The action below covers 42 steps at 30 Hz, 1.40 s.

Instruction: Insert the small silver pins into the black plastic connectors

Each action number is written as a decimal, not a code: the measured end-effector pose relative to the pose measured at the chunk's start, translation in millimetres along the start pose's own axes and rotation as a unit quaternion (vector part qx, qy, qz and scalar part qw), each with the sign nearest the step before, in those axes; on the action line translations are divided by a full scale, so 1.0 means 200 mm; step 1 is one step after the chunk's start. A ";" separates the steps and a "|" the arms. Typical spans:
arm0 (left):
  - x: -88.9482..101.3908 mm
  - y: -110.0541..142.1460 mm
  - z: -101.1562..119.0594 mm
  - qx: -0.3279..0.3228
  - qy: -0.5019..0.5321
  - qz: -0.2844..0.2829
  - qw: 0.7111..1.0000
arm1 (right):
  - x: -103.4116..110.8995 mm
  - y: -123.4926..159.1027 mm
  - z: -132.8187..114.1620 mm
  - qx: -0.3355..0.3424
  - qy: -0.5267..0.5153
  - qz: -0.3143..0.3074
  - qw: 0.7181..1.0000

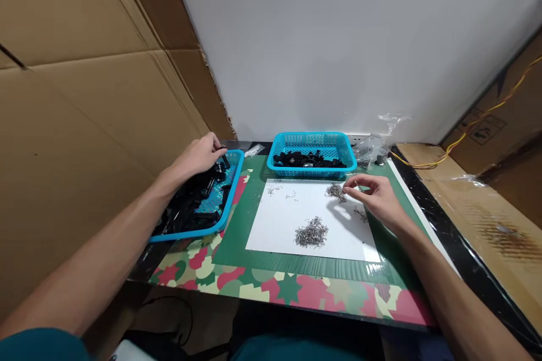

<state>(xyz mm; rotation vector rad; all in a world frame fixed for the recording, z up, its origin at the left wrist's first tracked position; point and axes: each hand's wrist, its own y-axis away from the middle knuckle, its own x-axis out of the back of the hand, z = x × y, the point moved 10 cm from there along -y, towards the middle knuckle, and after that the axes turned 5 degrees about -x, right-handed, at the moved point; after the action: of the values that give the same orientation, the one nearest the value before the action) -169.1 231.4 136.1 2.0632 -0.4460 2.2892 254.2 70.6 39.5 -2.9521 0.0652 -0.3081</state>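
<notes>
Behind the camouflage-patterned table point(271, 287), a pale wall point(339, 39) is seen, and the left side is bordered by brown cardboard point(84, 124). On a green mat point(237, 245), white paper point(275, 228) is laid. Small screw-like metal pieces are gathered on it: a large heap point(312, 233) near the front edge, a smaller heap point(334, 190) farther back, and a few loose ones elsewhere. The right hand point(376, 194) is held just beside the smaller heap, at its right. Its thumb and forefinger are bent with the tips close together; whether a metal piece is pinched between them cannot be told. The left hand point(203, 153) is placed over the far part of the left blue basket point(234, 192), in which black parts point(205, 217) are contained. Its fingers are curled close to these parts, but whether one is gripped cannot be seen. Another blue basket point(311, 171) is set behind the paper.
</notes>
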 end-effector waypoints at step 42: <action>-0.53 0.54 1.20 -0.163 0.647 -0.044 0.744 | -0.18 0.03 0.07 -0.055 -0.103 -0.007 0.993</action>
<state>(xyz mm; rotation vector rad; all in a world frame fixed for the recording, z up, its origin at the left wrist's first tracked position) 54.5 91.6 32.1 0.0582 -0.5152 2.5989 221.7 68.4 16.7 -3.0759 0.0361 0.0014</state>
